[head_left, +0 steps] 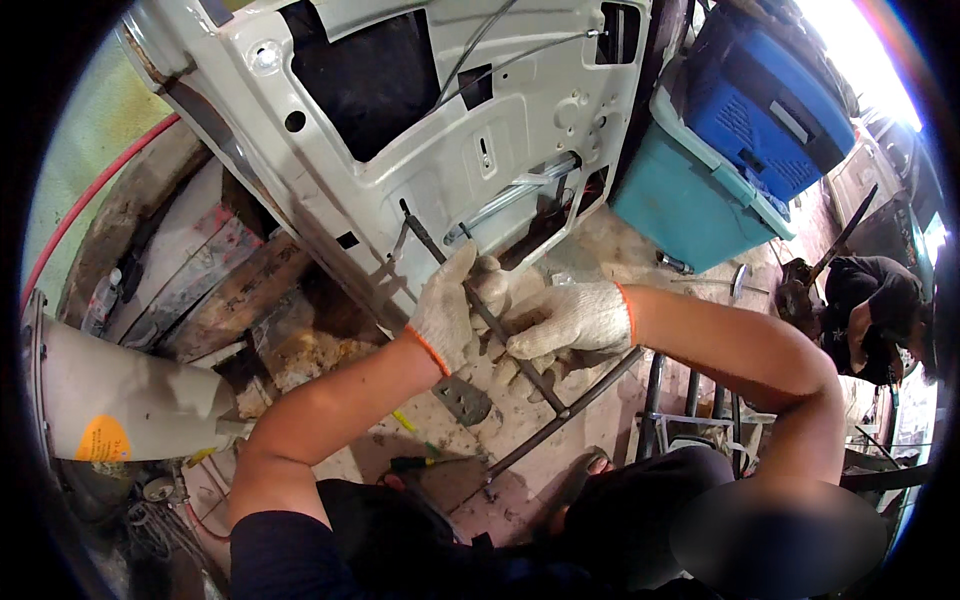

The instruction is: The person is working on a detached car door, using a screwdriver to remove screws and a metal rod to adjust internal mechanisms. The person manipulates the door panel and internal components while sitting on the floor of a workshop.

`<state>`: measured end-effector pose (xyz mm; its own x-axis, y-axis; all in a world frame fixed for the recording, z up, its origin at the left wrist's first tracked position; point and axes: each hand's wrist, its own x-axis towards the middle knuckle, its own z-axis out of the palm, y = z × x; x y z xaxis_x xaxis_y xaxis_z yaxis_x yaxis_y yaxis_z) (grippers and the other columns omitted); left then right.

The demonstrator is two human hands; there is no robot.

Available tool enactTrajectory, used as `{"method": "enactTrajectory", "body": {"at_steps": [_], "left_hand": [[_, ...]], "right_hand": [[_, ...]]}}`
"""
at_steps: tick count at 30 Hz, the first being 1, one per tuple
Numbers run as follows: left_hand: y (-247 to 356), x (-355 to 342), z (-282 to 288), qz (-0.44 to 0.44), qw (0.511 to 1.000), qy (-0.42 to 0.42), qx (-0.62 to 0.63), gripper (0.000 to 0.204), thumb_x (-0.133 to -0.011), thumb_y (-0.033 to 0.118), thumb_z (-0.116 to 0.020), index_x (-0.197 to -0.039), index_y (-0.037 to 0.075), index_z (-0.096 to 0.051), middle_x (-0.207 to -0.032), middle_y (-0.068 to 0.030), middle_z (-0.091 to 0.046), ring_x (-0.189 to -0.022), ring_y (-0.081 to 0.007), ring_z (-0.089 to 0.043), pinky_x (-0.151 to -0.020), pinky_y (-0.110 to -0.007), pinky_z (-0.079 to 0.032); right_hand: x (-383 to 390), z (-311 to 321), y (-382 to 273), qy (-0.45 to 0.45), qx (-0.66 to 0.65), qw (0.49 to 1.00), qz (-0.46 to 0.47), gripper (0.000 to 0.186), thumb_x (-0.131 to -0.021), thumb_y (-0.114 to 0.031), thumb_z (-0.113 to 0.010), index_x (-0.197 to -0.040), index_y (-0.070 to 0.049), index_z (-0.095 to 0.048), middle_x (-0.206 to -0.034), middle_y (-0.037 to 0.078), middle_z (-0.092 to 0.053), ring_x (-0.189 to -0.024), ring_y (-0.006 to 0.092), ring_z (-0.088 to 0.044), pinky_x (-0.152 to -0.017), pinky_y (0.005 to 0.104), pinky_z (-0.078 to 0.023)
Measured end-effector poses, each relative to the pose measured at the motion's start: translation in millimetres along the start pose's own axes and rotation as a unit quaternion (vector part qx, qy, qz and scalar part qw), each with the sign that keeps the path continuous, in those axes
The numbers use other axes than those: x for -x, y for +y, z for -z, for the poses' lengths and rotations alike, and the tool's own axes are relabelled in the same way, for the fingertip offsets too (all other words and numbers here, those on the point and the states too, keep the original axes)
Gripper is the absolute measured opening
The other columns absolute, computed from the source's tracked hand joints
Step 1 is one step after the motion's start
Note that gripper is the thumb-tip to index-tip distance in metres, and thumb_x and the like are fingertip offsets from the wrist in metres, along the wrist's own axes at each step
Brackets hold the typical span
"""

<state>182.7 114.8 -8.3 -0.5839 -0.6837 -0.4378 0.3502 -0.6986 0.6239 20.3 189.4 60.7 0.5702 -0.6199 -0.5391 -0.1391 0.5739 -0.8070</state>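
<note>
A dark sleeve filled the near foreground as a worker in orange-cuffed knit gloves gripped a T-shaped metal bar before a white vehicle door panel. An orange sticker marked a pale cylinder at left, its print too small to read. The left forearm angled upward; the right elbow bent outward. The left hand wrapped the upper shaft, while the right hand, just beside it, closed around the shaft nearer the crossbar.
</note>
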Motion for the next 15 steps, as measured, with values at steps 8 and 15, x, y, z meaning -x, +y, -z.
{"method": "enactTrajectory", "body": {"at_steps": [8,15], "left_hand": [[9.8,2.2,-5.6,0.016,1.0,-0.005,0.015,0.041,-0.101,0.047,-0.049,-0.086,0.01,-0.058,-0.063,0.0057,-0.044,-0.056,-0.0083,-0.042,-0.053,-0.024,-0.039],[11.4,4.5,-15.3,0.011,0.999,0.044,0.016,0.046,-0.1,0.053,-0.049,-0.083,0.011,-0.057,-0.06,0.0067,-0.039,-0.054,-0.0092,-0.037,-0.053,-0.025,-0.036]], "right_hand": [[-8.4,-5.9,-14.8,0.053,0.178,0.982,-0.031,0.049,-0.091,-0.04,-0.067,-0.118,0.001,-0.063,-0.103,0.01,-0.067,-0.084,0.016,-0.06,-0.072,0.0309,-0.05],[-16.7,0.8,9.9,-0.011,0.041,0.997,0.07,0.043,-0.093,-0.032,-0.065,-0.12,0.001,-0.062,-0.11,0.012,-0.067,-0.094,0.0194,-0.064,-0.085,0.0339,-0.054]]}}
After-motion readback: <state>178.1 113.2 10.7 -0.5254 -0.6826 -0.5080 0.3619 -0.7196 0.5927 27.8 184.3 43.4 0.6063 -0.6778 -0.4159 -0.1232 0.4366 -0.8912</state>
